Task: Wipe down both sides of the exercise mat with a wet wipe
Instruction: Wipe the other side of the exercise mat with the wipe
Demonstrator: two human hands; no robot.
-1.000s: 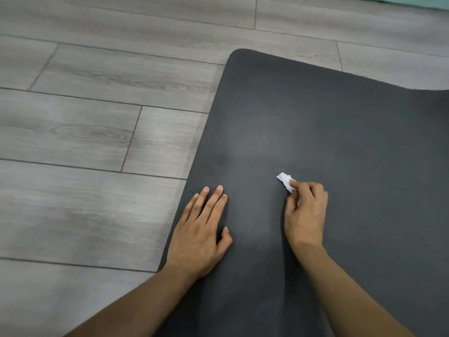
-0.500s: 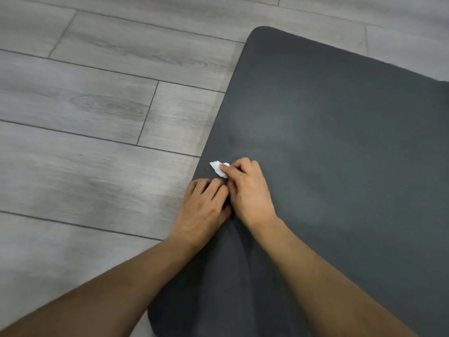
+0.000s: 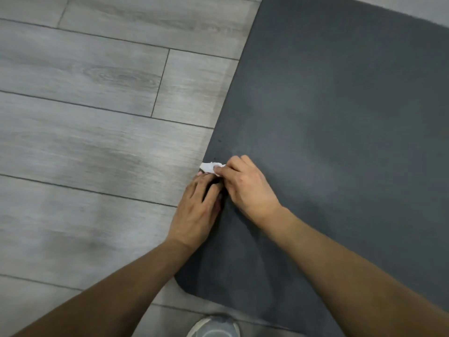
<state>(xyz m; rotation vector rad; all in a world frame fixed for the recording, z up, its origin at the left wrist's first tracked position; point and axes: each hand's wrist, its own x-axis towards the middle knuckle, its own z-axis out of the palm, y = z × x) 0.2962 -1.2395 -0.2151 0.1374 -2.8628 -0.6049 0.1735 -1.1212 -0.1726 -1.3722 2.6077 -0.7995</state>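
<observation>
The exercise mat (image 3: pixel 340 117) is cut off by the top and right borders of the view, so only its left edge and one rounded near corner show; its underside is hidden. Most of the wet wipe (image 3: pixel 210 167) is buried under the fingers that hold it, and only a small crumpled white end sticks out, right at the mat's left edge. Motion blur softens the floor (image 3: pixel 97 142) left of the mat. Below the mat's near corner a grey shoe (image 3: pixel 213 328) is cut by the bottom border.

The right hand (image 3: pixel 245 188) lies over the mat just inside its left edge, knuckles up, thumb and curled fingers pinching the wipe and holding it against the mat's surface. Its forearm crosses the mat from the lower right. The left hand (image 3: pixel 195 210) rests palm down across that same edge, partly on the mat and partly over the floor, fingers fairly straight and slightly spread, holding nothing. Its fingertips reach up to the wipe and are partly covered by it and by the right hand, which touches it on the mat side.
</observation>
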